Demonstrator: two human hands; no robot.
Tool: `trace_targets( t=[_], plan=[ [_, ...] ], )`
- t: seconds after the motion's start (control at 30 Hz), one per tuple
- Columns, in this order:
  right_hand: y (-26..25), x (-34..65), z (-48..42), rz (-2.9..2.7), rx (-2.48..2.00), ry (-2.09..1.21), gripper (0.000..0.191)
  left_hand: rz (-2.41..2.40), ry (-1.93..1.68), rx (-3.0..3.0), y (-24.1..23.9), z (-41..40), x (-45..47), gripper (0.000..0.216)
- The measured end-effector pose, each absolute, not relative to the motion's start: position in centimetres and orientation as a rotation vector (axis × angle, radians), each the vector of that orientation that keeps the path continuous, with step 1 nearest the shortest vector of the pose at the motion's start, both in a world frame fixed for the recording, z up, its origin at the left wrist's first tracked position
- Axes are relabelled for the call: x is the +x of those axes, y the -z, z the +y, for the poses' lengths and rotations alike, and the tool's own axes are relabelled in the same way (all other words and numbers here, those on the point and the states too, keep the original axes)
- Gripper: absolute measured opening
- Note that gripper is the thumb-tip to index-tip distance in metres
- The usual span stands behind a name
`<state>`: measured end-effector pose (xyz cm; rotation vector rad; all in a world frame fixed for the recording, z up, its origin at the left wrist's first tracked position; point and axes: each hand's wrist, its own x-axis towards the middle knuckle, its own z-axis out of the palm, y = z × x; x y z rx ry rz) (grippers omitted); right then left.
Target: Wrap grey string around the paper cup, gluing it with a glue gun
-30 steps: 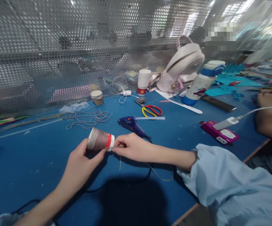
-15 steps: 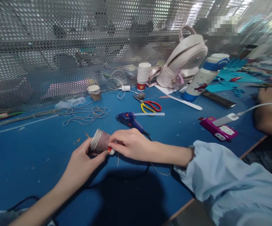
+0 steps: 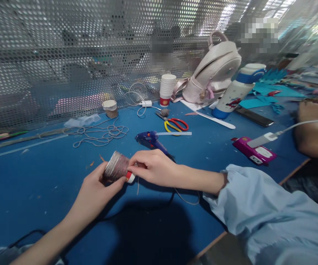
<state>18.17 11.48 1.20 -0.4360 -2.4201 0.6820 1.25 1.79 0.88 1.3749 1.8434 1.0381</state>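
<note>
A paper cup (image 3: 130, 177) lies tilted, most of its side wound with grey-brown string (image 3: 116, 166); a red and white part stays bare at one end. My left hand (image 3: 98, 186) is closed around the cup, thumb along its near side. With thumb and forefinger pinched, my right hand (image 3: 154, 167) presses string against the cup beside the bare end; the fingertips partly hide the spot. A loose strand hangs beneath my right hand. Just behind that hand lies a blue glue gun (image 3: 147, 138) with a clear glue stick in its back.
Farther back are scissors (image 3: 177, 125), loose string (image 3: 103, 134), a wrapped cup (image 3: 110, 108), stacked paper cups (image 3: 167, 90), a backpack (image 3: 214, 73) and a bottle (image 3: 236, 92). A magenta device (image 3: 254, 151) with a cable lies at right, near another person's arm (image 3: 313, 129).
The cup has turned slightly in my hands, showing a little more of its red and white end. My right hand keeps its pinch there.
</note>
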Motion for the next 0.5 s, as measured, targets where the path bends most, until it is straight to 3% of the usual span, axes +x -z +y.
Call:
trace_targets(
  t=[0.5],
  plan=[
    [-1.05, 18.36, 11.99, -2.423, -0.405, -0.652, 0.011, 1.832, -1.064, 1.471, -0.41, 1.66, 0.92, 0.023]
  ],
)
